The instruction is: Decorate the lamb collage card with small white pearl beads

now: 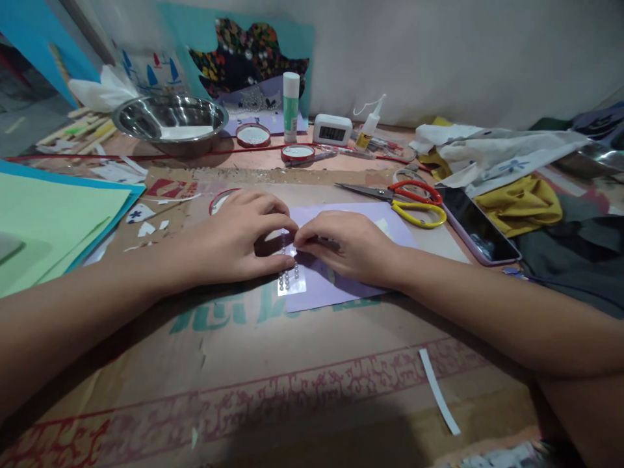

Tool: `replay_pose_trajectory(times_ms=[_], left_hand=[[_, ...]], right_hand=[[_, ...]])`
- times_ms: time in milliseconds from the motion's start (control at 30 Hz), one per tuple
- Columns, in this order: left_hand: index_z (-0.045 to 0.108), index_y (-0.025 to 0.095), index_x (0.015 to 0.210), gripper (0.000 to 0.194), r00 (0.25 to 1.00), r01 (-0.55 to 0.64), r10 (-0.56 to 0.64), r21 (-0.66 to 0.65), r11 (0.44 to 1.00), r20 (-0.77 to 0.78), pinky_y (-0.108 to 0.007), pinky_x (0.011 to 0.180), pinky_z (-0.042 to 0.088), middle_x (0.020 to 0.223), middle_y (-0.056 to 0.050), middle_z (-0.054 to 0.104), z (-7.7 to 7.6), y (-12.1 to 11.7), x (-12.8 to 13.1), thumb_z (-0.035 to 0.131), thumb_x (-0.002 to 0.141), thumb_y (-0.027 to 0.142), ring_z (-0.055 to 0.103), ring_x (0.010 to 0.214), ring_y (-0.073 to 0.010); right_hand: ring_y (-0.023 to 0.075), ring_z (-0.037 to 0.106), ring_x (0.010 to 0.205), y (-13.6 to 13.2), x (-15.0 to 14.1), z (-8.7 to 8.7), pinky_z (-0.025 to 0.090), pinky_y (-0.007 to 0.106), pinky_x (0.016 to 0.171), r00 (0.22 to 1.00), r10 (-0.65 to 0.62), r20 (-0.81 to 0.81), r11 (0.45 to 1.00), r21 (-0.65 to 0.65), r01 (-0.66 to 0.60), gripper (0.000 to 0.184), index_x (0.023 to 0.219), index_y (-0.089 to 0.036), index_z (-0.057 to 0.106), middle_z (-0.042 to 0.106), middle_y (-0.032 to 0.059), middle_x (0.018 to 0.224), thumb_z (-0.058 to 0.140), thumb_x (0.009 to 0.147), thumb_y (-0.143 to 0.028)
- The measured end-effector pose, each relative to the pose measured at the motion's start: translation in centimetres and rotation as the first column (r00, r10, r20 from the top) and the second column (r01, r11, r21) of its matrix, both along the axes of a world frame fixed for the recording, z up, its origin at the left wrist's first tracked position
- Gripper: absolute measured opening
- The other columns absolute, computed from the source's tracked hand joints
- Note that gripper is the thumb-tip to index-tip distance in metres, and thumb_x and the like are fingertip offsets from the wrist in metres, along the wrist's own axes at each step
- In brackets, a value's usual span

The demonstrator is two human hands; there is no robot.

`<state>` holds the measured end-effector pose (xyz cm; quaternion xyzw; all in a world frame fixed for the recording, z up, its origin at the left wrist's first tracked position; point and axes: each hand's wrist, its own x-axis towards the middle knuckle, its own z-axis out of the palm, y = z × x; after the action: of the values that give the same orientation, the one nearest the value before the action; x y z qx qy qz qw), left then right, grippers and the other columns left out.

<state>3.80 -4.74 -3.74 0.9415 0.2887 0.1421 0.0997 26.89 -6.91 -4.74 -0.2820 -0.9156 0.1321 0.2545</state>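
Curling over one purple paper (312, 299), our left hand (238, 237) is touching one bead sheet (292, 283), fingers parted, our right hand (298, 242) pinching narrowly, contents unclear.

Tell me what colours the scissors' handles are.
One red, one yellow handle, clearest in the head view.

The small clear sheet of round, shiny silver beads (291, 281) lies flat over the light purple paper's (312, 300) left edge.
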Motion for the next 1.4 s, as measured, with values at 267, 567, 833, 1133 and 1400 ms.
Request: replay_pose_trajectory(times_ms=[267, 567, 833, 1133, 1400], left_hand=[[0.070, 0.026, 0.113, 0.036, 0.999, 0.040, -0.040, -0.014, 0.999, 0.008, -0.046, 0.099, 0.038, 0.114, -0.008, 0.062, -0.7, 1.1, -0.6, 0.057, 0.091, 0.052, 0.054, 0.109, -0.0278], [0.068, 0.025, 0.117, 0.035, 0.999, 0.048, -0.048, -0.002, 0.999, 0.001, -0.046, 0.097, 0.039, 0.116, -0.009, 0.061, -0.7, 1.1, -0.6, 0.052, 0.094, 0.047, 0.054, 0.110, -0.0278], [0.070, 0.025, 0.110, 0.034, 0.999, 0.032, -0.032, -0.022, 0.999, -0.001, -0.046, 0.098, 0.039, 0.115, -0.008, 0.062, -0.7, 1.1, -0.6, 0.053, 0.093, 0.049, 0.054, 0.108, -0.0275], [0.069, 0.025, 0.114, 0.035, 0.999, 0.031, -0.031, -0.025, 0.999, 0.008, -0.046, 0.100, 0.039, 0.114, -0.008, 0.063, -0.5, 1.0, -0.5, 0.054, 0.093, 0.049, 0.055, 0.107, -0.0271], [0.069, 0.027, 0.114, 0.033, 0.999, 0.034, -0.034, -0.038, 0.999, 0.014, -0.045, 0.100, 0.039, 0.115, -0.007, 0.062, -0.7, 1.1, -0.6, 0.056, 0.092, 0.048, 0.055, 0.109, -0.0272]], right_hand=[[0.0171, 0.059, 0.084, 0.6, -0.2, -0.3, 0.045, 0.029, 0.075, 0.994, 0.109, 0.019, 0.985, 0.136, -0.111, 0.013, 0.092, -0.016, 0.066, 0.069, 0.0062, 0.091, 0.054, 0.097, -0.018], [0.0171, 0.057, 0.083, 0.6, -0.9, -0.6, 0.044, 0.029, 0.074, 0.987, 0.142, 0.071, 0.958, 0.241, -0.155, 0.018, 0.093, -0.014, 0.066, 0.068, 0.0069, 0.090, 0.050, 0.099, -0.018], [0.0181, 0.054, 0.083, 0.5, -0.9, -0.7, 0.043, 0.031, 0.075, 0.977, 0.154, 0.148, 0.930, 0.311, -0.194, 0.023, 0.094, -0.014, 0.065, 0.066, 0.0069, 0.088, 0.043, 0.102, -0.017], [0.0184, 0.056, 0.085, 0.4, -0.6, -0.7, 0.045, 0.032, 0.077, 0.977, 0.146, 0.154, 0.939, 0.289, -0.186, 0.019, 0.096, -0.014, 0.064, 0.067, 0.0081, 0.092, 0.046, 0.100, -0.016], [0.0181, 0.057, 0.084, 0.2, -0.2, 0.0, 0.045, 0.031, 0.075, 0.969, 0.157, 0.190, 0.938, 0.278, -0.206, 0.021, 0.095, -0.014, 0.066, 0.067, 0.0082, 0.091, 0.046, 0.098, -0.011]])
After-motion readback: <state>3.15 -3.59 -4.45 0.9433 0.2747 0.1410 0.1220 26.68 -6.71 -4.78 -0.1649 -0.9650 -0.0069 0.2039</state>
